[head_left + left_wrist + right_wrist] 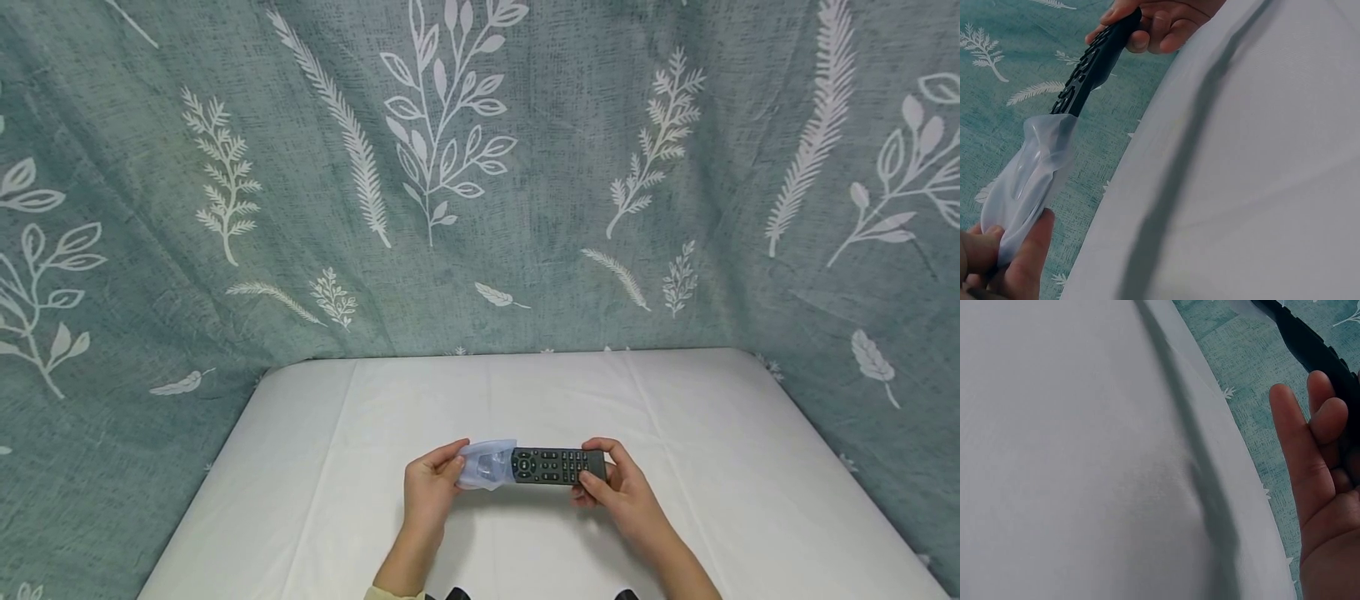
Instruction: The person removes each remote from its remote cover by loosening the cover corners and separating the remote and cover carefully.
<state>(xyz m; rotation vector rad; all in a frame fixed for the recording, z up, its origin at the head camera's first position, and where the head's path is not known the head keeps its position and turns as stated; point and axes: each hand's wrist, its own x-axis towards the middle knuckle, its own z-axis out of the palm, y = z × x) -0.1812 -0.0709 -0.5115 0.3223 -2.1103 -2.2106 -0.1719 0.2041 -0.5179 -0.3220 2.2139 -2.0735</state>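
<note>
A black remote control [551, 466] with many buttons is held level above the white surface, its left end inside a translucent bluish plastic sleeve [486, 465]. My left hand [432, 490] pinches the sleeve's far left end between thumb and fingers; the left wrist view shows the sleeve [1032, 169] hanging loose and wrinkled there. At the other end, my right hand [626, 498] grips the remote, thumb on the button side and fingers behind. In the right wrist view the remote's dark back [1310, 347] shows beside the fingers, with part of it cut off by the frame.
A table with a white cover [360, 417] spreads beneath both hands, which cast soft shadows on it. Behind and at the sides hangs a green cloth [540, 192] with white leaf prints. Small dark objects [457, 593] poke in at the bottom edge.
</note>
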